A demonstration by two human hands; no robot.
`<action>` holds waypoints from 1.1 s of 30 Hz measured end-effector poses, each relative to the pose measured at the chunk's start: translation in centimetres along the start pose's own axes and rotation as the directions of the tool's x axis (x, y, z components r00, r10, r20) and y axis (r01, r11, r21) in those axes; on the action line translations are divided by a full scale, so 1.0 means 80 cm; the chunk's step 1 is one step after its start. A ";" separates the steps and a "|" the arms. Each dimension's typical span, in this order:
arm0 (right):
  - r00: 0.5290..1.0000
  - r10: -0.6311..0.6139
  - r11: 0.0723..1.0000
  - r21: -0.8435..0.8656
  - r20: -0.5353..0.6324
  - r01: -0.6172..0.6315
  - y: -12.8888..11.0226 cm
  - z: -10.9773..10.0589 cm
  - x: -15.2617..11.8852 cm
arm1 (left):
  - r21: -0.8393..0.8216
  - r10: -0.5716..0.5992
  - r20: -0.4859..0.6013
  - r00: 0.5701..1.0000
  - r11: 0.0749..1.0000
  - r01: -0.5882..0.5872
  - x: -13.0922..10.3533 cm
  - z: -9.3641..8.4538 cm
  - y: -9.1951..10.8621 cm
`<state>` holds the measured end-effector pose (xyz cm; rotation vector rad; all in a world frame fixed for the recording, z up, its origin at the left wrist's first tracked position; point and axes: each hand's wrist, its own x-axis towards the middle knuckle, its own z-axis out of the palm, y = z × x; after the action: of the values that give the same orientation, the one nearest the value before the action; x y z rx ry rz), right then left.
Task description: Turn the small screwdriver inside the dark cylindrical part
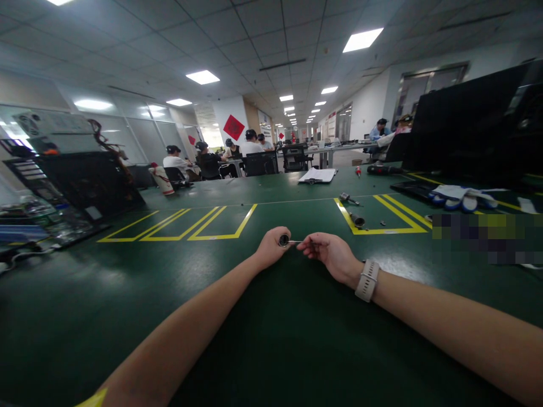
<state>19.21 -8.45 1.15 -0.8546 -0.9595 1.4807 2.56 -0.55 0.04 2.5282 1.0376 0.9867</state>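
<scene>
Near the middle of the green table [263,339], my left hand [271,249] is closed around a small round metal part [284,241], its ring-shaped end facing me. Just right of it, my right hand [324,251] pinches a thin metal rod [296,242] whose tip reaches the round part. Whether the tip is inside the part cannot be made out. A light watch strap circles my right wrist. Beyond my right hand, a dark metal cup-shaped part [357,220] and a metal piece with a shaft [348,198] lie by a yellow-taped outline.
A clipboard with paper [318,175] lies at the far edge. White and blue gloves [462,198] and a dark power tool [384,169] are on the right. A large black monitor [479,124] stands at the right; clutter fills the left side. Several people sit in the background.
</scene>
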 end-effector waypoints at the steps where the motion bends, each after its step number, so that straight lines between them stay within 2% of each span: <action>1: 1.000 0.003 1.000 0.004 0.007 -0.003 0.000 0.000 0.000 | -0.033 -0.012 -0.005 1.000 0.999 0.012 0.000 0.000 0.000; 6: 1.000 0.024 0.998 0.058 0.012 -0.024 -0.001 -0.001 0.000 | -0.129 -0.060 -0.036 0.998 0.990 0.055 0.001 0.001 -0.003; 15: 0.997 -0.056 0.997 0.042 -0.057 0.058 0.004 0.001 0.000 | 0.033 -0.169 -0.084 0.982 0.985 0.172 0.001 -0.002 -0.004; 21: 0.977 -0.163 0.985 -0.075 -0.140 0.153 0.010 -0.004 0.004 | 0.082 -0.231 -0.094 0.968 0.968 0.239 0.002 -0.001 -0.005; 25: 0.967 -0.186 0.978 -0.132 -0.176 0.165 0.013 -0.005 0.006 | 0.080 -0.246 -0.086 0.965 0.964 0.253 0.003 0.001 -0.007; 29: 0.965 -0.217 0.971 -0.138 -0.146 0.198 0.014 -0.006 0.005 | 0.087 -0.251 -0.087 0.964 0.962 0.258 0.002 0.001 -0.006; 33: 0.952 -0.301 0.935 -0.215 -0.050 0.284 0.012 -0.003 -0.002 | 0.077 -0.222 -0.073 0.972 0.971 0.228 0.001 0.000 -0.003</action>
<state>19.03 -8.61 0.19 -0.8704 -1.1383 1.0964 2.48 -0.30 -0.01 2.3887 1.3778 0.9819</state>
